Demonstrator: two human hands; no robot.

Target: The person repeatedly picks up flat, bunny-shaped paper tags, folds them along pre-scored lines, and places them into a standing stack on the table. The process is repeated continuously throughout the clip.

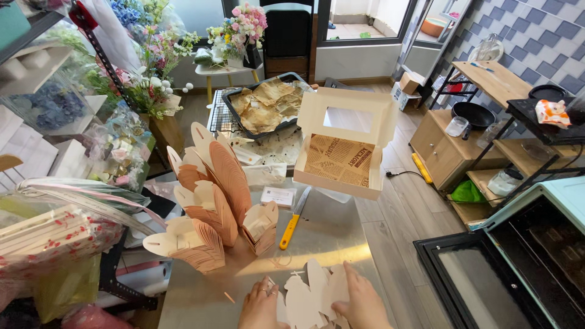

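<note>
Head view showed your left hand (261,306) and right hand (364,303) each in a closed grip on the pale flat cardboard box blank (311,298); light, bendable, best pinched at edges.

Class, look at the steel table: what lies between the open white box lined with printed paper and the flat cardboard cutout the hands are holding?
In the head view, a yellow-handled knife lies between the open box and the cutout; otherwise bare table.

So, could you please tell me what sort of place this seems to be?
Probably a small home bakery or gift-packing workshop: both hands handle flat paper box blanks on a steel table, with a tray of baked pieces, an open oven and flower bouquets.
</note>
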